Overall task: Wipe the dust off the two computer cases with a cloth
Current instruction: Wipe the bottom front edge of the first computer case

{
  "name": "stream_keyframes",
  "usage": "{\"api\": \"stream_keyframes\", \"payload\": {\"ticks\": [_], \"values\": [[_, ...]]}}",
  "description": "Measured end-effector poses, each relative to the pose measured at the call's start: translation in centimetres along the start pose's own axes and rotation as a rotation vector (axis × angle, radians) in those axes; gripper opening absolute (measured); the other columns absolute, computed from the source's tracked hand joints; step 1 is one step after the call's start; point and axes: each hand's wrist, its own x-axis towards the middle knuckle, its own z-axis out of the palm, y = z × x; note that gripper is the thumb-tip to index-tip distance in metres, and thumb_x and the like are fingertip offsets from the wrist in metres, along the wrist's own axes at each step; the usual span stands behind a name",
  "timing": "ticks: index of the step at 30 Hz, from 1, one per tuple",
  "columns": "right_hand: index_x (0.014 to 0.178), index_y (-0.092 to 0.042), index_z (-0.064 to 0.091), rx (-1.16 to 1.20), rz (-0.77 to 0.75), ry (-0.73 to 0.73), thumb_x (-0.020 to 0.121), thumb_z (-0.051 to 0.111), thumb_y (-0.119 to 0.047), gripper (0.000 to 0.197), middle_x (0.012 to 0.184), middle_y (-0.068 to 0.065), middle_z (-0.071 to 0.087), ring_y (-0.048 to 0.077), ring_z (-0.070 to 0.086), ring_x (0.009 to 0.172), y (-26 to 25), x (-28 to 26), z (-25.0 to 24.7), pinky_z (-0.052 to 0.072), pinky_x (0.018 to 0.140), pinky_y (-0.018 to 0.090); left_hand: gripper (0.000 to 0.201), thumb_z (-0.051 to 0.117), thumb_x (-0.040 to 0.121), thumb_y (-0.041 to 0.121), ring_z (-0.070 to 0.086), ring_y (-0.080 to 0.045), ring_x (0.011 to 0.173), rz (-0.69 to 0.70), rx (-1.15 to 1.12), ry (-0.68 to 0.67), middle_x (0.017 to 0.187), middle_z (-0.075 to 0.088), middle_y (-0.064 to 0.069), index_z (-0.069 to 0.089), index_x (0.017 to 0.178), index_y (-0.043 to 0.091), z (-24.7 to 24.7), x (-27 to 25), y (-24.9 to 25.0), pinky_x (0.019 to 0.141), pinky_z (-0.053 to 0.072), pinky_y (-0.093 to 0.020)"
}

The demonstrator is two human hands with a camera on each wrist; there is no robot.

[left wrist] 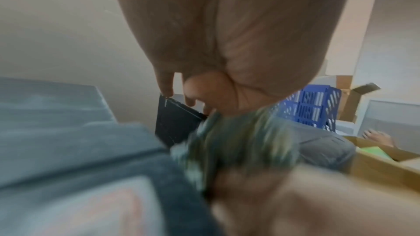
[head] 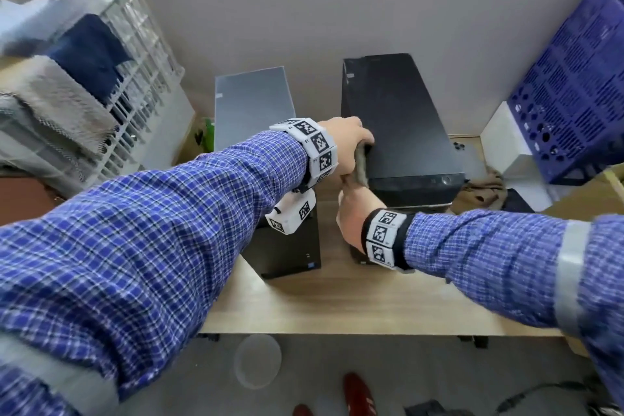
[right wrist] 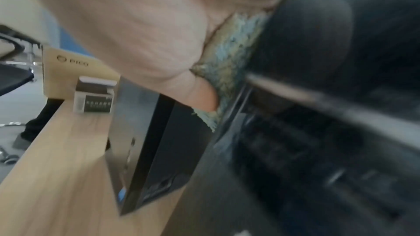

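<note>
Head view | left hand [head: 344, 142], right hand [head: 354, 216] both grasp fuzzy cloth [head: 362, 164] against boxy matte-black case [head: 401, 132]

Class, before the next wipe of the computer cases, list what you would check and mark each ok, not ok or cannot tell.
1. Cloth in hand: ok, the left hand grips it.
2. Cloth touching the right case: ok, it presses on the left front edge.
3. Right hand helping: ok, it holds the cloth's lower end.
4. Left case upright on the desk: ok.
5. Dust gone from the right case: cannot tell.
6. Brown rag beside the right case out of the way: ok.
</note>
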Motion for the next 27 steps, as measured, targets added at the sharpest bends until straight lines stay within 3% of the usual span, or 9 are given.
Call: {"api": "stream_keyframes", "payload": {"ticks": [4,7,10,11,15,17,20,23,27], "values": [[0.125,-0.011,0.061,0.211,-0.225,-0.165,0.096,0.047,-0.022,0.033,0.131,0.011,0.059,0.029,0.052,0.122,-3.5,3.8,2.3,0.039,0.097,0.035,0.063,0.055,0.083,0.009,0.052,-0.029,0.119,-0.016,0.115,-0.079,0.136,0.039,-0.001,0.049,0.144,0.026,0.2,0.8,0.3,0.096,0.050,-0.047],[0.100,0.003,0.069,0.657,-0.900,0.077,0.099,0.049,-0.034,0.043,0.103,0.028,0.068,0.034,0.057,0.107,-5.6,7.3,4.3,0.047,0.080,0.007,0.058,0.053,0.083,0.009,0.054,-0.030,0.114,-0.029,0.145,-0.095,0.133,0.039,-0.001,0.053,0.138,0.025,0.4,1.1,0.2,0.092,0.052,-0.049],[0.095,0.015,0.065,0.684,-1.363,0.463,0.089,0.039,-0.053,0.074,0.092,0.034,0.066,0.041,0.060,0.092,-7.5,11.3,10.0,0.055,0.048,0.030,0.054,0.051,0.085,0.008,0.054,-0.029,0.112,-0.021,0.154,-0.087,0.132,0.039,-0.001,0.055,0.136,0.024,0.4,1.3,0.4,0.091,0.051,-0.049],[0.102,0.008,0.066,0.619,-1.115,0.623,0.091,0.025,-0.062,0.081,0.098,0.028,0.068,0.039,0.064,0.091,-7.6,10.9,9.8,0.052,0.049,0.030,0.054,0.051,0.086,0.007,0.053,-0.029,0.112,-0.020,0.157,-0.086,0.132,0.039,-0.001,0.055,0.136,0.025,0.3,1.3,0.4,0.092,0.050,-0.049],[0.137,-0.012,0.050,0.050,-0.606,0.036,0.101,0.032,-0.042,0.050,0.141,0.010,0.048,0.033,0.043,0.132,-6.6,7.3,5.8,0.033,0.106,0.039,0.052,0.050,0.087,0.006,0.052,-0.030,0.115,-0.026,0.166,-0.078,0.132,0.039,-0.002,0.056,0.136,0.023,0.0,1.4,0.8,0.092,0.050,-0.045],[0.143,-0.009,0.041,0.001,-0.317,-0.096,0.097,0.030,-0.053,0.064,0.146,0.016,0.042,0.034,0.036,0.137,-4.4,4.6,2.9,0.025,0.113,0.047,0.049,0.051,0.089,0.008,0.052,-0.030,0.116,-0.029,0.189,-0.065,0.132,0.040,-0.003,0.058,0.135,0.022,-0.1,1.4,1.1,0.087,0.049,-0.040],[0.143,-0.013,0.042,0.311,-0.040,-0.062,0.096,0.037,-0.053,0.062,0.149,0.012,0.040,0.033,0.032,0.139,-2.8,2.9,1.9,0.022,0.113,0.053,0.051,0.051,0.091,0.009,0.051,-0.029,0.119,-0.029,0.206,-0.032,0.134,0.041,-0.003,0.055,0.139,0.024,-0.2,1.6,1.3,0.080,0.044,-0.036],[0.142,-0.017,0.046,0.037,-0.086,-0.130,0.092,0.042,-0.053,0.061,0.147,0.009,0.043,0.036,0.032,0.139,-4.3,2.7,1.9,0.019,0.110,0.060,0.050,0.050,0.091,0.009,0.053,-0.029,0.116,-0.033,0.205,-0.035,0.133,0.041,-0.003,0.056,0.138,0.024,0.0,1.7,1.2,0.080,0.046,-0.036],[0.124,-0.010,0.061,0.539,-0.066,-0.179,0.095,0.052,-0.022,0.033,0.127,0.011,0.060,0.027,0.056,0.118,-5.4,2.6,4.7,0.036,0.071,0.027,0.052,0.052,0.091,0.012,0.052,-0.029,0.115,-0.043,0.244,-0.072,0.135,0.038,-0.003,0.053,0.141,0.027,0.4,1.6,1.1,0.085,0.048,-0.039]]}}
